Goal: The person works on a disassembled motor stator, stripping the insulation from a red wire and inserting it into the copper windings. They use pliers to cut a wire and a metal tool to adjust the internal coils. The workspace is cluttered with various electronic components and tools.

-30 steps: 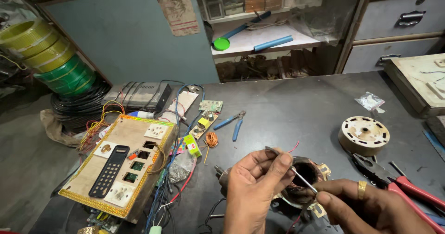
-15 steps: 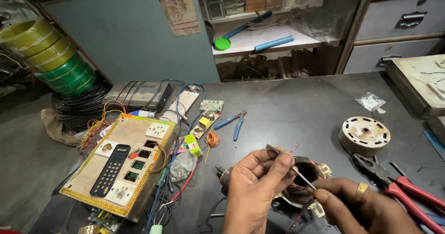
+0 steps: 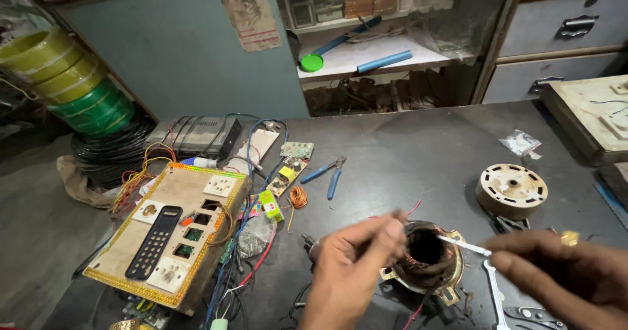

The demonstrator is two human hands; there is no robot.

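Note:
A round motor stator [image 3: 426, 262] with copper windings lies on the dark table [image 3: 405, 153] in front of me. My left hand [image 3: 353, 264] pinches one end of a thin white sleeve or wire [image 3: 461, 243] stretched across the stator's bore. My right hand [image 3: 562, 271], with a gold ring on one finger, pinches the other end at the right. Thin red wires trail from the stator.
A wooden switchboard panel [image 3: 173, 228] with sockets and tangled wires sits at the left. Blue-handled pliers [image 3: 330, 172], small circuit boards [image 3: 288, 166], a round beige motor cover [image 3: 510, 189] and a wrench [image 3: 496, 297] lie around. Wire coils [image 3: 72, 81] are stacked far left.
My hands have drawn apart: the right hand has moved to the right, and the thin white piece between them now stretches across the stator.

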